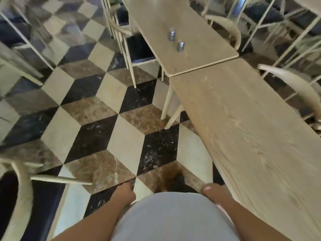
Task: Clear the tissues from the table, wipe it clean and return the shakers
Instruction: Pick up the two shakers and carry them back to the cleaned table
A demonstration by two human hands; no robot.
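The near table (251, 136) shows bare wood from edge to edge, with no tissues on it and no cloth or wiper anywhere in view; so the clearing looks done, and the wiping may be too, though the frame is too blurred to show whether the surface is damp or freshly wiped; the two metal shakers (175, 39) stand upright, close to each other but apart, on the far table (199, 54) that butts against the near one, well apart from the person; I judge the returning of them to be the step still open, since they stand off the near table and neither hand is near them; the left hand (125, 192) hangs low beside the body over the chequered floor (97, 122), its grip seemingly loosely curled and without anything visible in it; the right hand (212, 190) hangs at the near table's edge, only partly seen, and whether its grip is released or holds something I cannot tell; chairs (295, 79) stand pushed in along the tables.
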